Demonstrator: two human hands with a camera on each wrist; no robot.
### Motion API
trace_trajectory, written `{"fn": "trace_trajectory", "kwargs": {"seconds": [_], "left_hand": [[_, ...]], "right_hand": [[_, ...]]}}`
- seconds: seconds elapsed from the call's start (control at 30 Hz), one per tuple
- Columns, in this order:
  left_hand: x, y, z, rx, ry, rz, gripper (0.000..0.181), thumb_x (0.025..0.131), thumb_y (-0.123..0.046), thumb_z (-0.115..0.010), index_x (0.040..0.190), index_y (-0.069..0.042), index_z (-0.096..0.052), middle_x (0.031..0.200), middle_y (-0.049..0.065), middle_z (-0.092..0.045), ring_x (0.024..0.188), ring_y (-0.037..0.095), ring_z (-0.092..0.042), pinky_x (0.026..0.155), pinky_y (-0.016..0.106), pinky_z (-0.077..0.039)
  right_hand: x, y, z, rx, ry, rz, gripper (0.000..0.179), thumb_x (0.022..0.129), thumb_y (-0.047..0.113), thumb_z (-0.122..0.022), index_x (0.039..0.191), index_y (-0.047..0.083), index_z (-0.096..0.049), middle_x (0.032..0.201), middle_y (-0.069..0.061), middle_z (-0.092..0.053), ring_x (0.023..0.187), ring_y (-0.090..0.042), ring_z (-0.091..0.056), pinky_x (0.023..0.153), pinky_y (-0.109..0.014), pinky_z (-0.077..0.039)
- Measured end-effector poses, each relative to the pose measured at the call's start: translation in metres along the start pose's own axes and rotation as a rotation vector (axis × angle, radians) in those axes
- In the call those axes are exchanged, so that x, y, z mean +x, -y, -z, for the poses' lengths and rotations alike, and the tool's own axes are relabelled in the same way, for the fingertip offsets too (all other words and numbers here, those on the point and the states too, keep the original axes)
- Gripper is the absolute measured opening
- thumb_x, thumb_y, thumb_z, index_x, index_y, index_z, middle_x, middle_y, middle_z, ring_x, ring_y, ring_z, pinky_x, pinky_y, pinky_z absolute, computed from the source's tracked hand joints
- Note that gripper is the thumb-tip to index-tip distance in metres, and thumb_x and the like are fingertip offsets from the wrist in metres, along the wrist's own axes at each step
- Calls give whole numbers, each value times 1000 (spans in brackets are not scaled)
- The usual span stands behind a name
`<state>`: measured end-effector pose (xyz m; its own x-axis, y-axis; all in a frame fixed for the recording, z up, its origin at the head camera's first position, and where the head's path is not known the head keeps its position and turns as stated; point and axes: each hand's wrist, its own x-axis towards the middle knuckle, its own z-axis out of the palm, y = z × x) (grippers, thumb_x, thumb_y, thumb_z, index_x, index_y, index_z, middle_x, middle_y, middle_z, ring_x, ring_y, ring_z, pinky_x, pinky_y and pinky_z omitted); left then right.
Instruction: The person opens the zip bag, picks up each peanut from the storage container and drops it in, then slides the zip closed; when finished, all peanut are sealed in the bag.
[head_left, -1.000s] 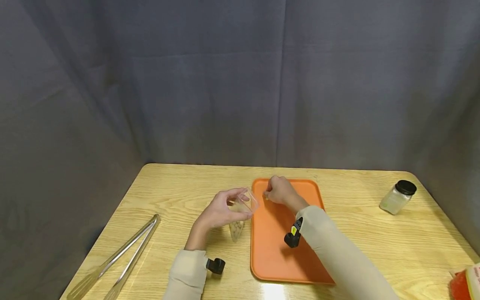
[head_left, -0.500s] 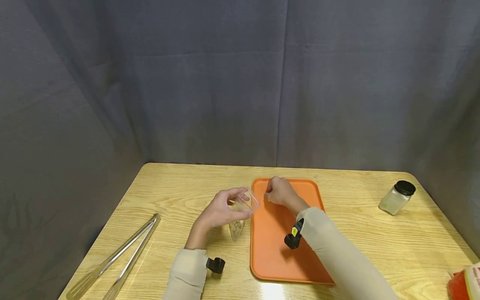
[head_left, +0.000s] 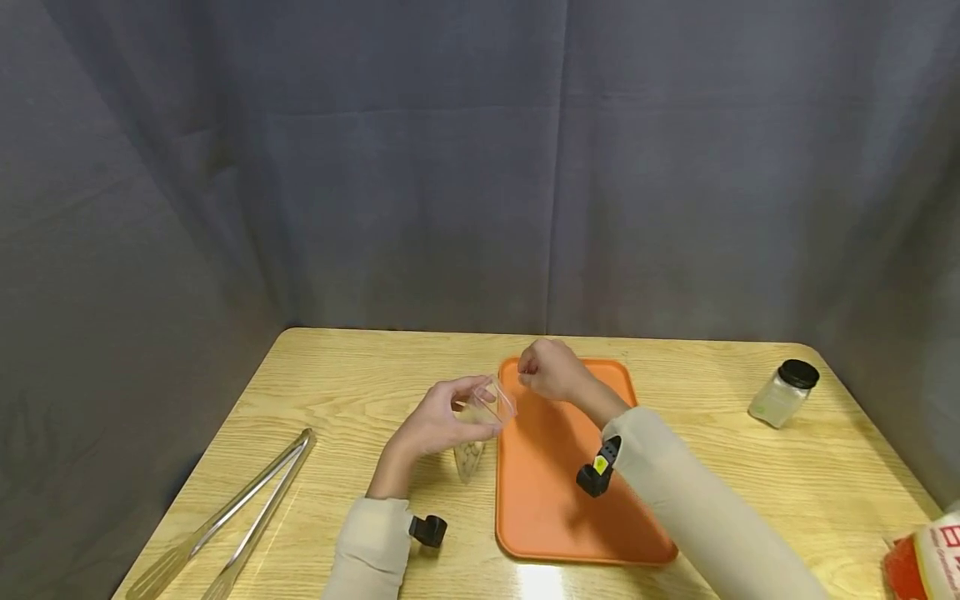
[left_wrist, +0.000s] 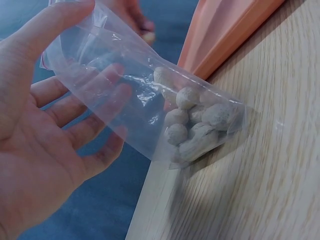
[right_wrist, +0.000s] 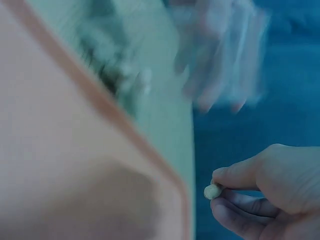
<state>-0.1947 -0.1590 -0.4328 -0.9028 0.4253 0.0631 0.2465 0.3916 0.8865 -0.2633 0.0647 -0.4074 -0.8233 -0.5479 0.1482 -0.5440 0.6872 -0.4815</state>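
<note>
My left hand (head_left: 442,418) holds a clear zip bag (left_wrist: 140,85) by its mouth, thumb on one edge and fingers spread behind the plastic. Several pale peanuts in the shell (left_wrist: 200,117) are gathered at the bag's bottom, just left of an orange tray (head_left: 555,517). My right hand (head_left: 555,371) is above the far left part of that tray. Between its thumb and fingertips it pinches a single peanut (right_wrist: 212,191), best seen in the right wrist view. In the head view this peanut is mostly hidden by the fingers.
Metal tongs (head_left: 258,492) lie at the table's left. A glass jar with a black lid (head_left: 784,393) stands at the right. A red and white package (head_left: 926,557) is cut off at the lower right. A dark curtain (head_left: 420,192) hangs behind the table.
My right hand has lifted off the tray's surface and moved slightly away from me and left, with the peanut between its fingers. The left hand and bag stay nearly in place.
</note>
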Motion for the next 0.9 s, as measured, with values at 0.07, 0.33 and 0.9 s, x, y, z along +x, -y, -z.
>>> {"fn": "trace_trajectory", "kwargs": {"seconds": [0.07, 0.33, 0.9], "left_hand": [[0, 0, 1, -5, -1, 6, 74, 79, -27, -84, 142, -5, -53, 121, 9, -67, 110, 22, -57, 97, 46, -45], [-1, 2, 5, -6, -12, 26, 70, 79, -27, -84, 141, -13, -56, 122, 4, -66, 111, 23, -56, 96, 47, -45], [3, 0, 3, -15, -8, 16, 66, 79, -27, -83, 140, -18, -58, 131, -4, -61, 113, 25, -55, 94, 47, -47]], "right_hand": [[1, 14, 5, 11, -7, 40, 4, 85, 2, -73, 83, 2, -76, 73, -1, -68, 63, -13, -60, 62, -32, -52], [-1, 59, 18, 61, -2, 151, 5, 85, 0, -74, 89, 0, -77, 78, -5, -71, 64, -11, -62, 61, -26, -53], [-7, 64, 10, 107, 23, 182, 5, 86, 5, -77, 90, 3, -79, 75, -1, -71, 56, -4, -56, 53, -20, -48]]}}
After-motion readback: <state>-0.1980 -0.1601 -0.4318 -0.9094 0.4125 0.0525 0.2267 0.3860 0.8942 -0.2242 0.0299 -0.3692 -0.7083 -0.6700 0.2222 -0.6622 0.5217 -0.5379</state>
